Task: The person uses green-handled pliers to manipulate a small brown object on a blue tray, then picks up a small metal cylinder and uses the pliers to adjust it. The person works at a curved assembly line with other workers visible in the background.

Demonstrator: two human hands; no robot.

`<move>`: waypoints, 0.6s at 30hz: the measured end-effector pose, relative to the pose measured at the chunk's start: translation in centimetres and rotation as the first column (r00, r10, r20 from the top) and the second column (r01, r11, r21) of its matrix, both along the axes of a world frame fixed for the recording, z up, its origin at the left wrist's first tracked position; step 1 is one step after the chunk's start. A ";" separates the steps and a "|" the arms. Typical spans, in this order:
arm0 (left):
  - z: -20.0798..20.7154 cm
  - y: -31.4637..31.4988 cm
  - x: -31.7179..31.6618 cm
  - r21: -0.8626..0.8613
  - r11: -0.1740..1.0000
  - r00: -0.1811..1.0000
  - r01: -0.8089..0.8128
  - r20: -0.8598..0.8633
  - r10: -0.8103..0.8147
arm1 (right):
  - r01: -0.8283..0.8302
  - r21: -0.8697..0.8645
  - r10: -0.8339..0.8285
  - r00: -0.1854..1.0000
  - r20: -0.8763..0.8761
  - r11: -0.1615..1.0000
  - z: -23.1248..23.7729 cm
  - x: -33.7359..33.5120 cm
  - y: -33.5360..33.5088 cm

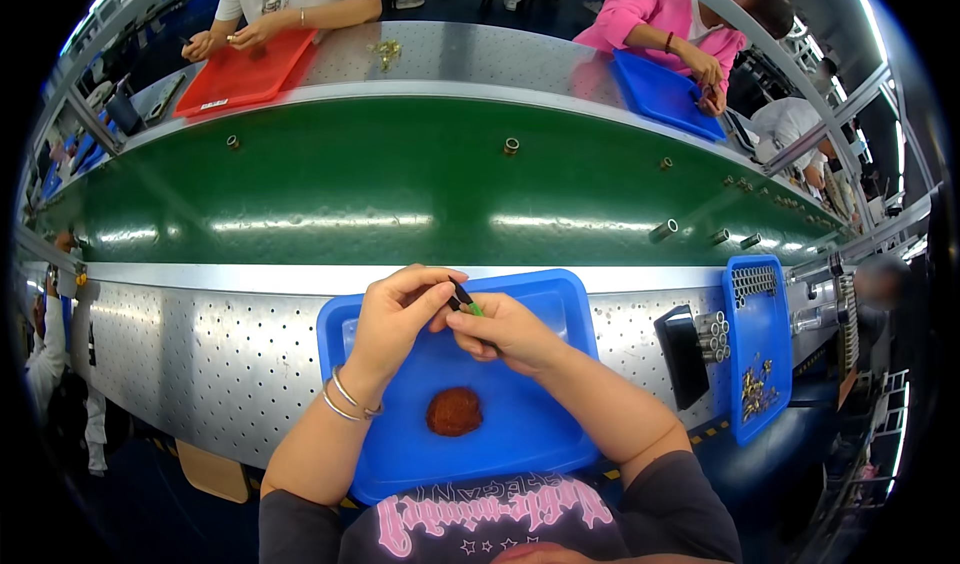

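Black and green in the head view, the tool [474,310] is above the far half of the tray [530,414], clasped in the right hand [512,332], the left hand [400,312] bent round its far tip, whether gripping I cannot tell, and should handle light and stiff, best held mid-shaft.

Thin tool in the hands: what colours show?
The thin tool shows black and green, best seen in the head view.

The slim tool [473,309] is black and green, the lump [454,412] reddish-brown.
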State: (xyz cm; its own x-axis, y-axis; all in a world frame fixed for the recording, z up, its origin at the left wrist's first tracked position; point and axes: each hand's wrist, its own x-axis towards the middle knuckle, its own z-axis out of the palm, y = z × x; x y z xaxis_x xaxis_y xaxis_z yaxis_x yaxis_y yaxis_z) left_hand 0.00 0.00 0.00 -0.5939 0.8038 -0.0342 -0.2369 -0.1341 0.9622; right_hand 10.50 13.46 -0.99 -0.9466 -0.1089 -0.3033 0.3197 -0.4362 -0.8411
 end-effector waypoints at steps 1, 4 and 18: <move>0.0 0.0 -0.1 0.008 0.999 0.999 -0.039 -0.016 0.040 | 0.030 0.039 -0.030 0.999 -0.018 0.999 0.0 -0.3 -0.2; -0.2 0.2 0.1 0.029 0.989 0.989 -0.144 -0.035 0.145 | 0.113 0.121 -0.113 0.994 -0.003 0.986 0.3 0.0 -0.6; -0.1 0.0 -0.2 0.133 0.989 0.969 -0.066 0.247 0.031 | 0.118 -0.079 -0.117 0.993 0.014 0.990 0.8 0.3 0.0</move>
